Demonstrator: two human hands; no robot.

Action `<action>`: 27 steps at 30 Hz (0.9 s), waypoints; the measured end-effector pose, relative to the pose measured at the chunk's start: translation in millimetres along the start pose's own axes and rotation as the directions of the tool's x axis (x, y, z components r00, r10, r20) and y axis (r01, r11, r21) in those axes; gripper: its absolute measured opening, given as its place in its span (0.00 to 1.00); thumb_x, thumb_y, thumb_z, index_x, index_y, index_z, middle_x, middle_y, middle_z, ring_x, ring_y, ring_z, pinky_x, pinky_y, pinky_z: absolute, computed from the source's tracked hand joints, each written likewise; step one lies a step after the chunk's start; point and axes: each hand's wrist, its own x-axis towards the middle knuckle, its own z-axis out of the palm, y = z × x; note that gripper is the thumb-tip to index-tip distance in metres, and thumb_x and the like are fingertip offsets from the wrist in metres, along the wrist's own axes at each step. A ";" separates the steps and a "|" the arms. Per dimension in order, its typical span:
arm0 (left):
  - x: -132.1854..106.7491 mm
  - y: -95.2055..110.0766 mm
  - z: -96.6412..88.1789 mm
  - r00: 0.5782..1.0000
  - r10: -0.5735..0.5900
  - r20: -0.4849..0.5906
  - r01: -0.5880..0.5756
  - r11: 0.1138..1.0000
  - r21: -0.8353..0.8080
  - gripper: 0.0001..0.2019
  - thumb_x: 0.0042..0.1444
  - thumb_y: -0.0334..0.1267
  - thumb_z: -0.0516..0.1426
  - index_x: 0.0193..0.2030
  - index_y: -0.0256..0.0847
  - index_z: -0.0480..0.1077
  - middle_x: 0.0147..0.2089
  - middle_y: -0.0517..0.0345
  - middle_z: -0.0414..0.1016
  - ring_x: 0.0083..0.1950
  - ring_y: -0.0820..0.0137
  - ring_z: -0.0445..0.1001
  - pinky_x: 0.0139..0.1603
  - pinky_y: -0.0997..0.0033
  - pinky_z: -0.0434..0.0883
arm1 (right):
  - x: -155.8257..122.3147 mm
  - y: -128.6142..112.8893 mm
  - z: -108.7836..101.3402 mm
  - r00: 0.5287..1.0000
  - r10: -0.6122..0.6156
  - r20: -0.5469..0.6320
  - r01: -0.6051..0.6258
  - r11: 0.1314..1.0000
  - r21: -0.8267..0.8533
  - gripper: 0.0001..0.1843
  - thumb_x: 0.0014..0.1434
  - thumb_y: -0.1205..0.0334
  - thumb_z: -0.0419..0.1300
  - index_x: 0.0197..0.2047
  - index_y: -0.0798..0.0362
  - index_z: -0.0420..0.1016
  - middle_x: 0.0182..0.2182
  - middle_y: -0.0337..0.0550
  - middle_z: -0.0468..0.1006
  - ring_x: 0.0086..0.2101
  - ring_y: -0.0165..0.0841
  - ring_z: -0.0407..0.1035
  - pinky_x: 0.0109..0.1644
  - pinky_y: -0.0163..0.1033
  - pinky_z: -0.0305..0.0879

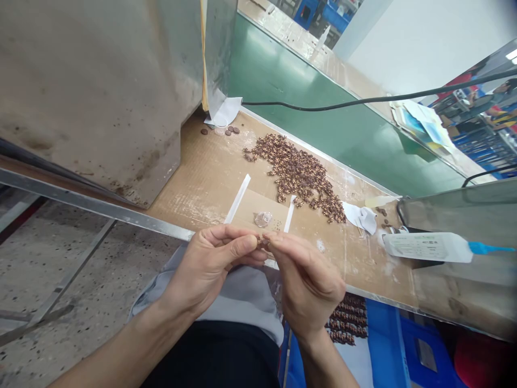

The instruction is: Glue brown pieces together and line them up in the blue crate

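Observation:
My left hand (214, 264) and my right hand (305, 280) meet fingertip to fingertip over the near edge of the cardboard-covered bench (210, 178). Both pinch one small brown part (262, 240) between thumb and fingers; most of it is hidden. A heap of small brown and copper parts (299, 175) lies on the bench beyond my hands. A small clear round piece (263, 219) sits between two white strips (237, 199) just past my fingertips.
A large grey metal housing (100, 86) stands at the left. A green conveyor belt (323, 113) runs behind, crossed by a black cable (363, 99). A white tube with blue tip (428, 247) lies at the right. Rows of brown parts (347, 318) rest in a blue bin below.

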 end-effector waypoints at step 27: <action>13.3 -33.1 -14.8 0.998 0.049 -0.037 -0.036 0.955 0.295 0.17 0.68 0.52 0.70 0.51 0.39 0.87 0.54 0.44 0.91 0.48 0.59 0.90 0.54 0.65 0.86 | -21.4 83.7 -82.8 0.996 0.006 -0.093 -0.044 0.912 -0.407 0.14 0.74 0.71 0.68 0.56 0.44 0.90 0.47 0.41 0.91 0.48 0.40 0.87 0.57 0.47 0.85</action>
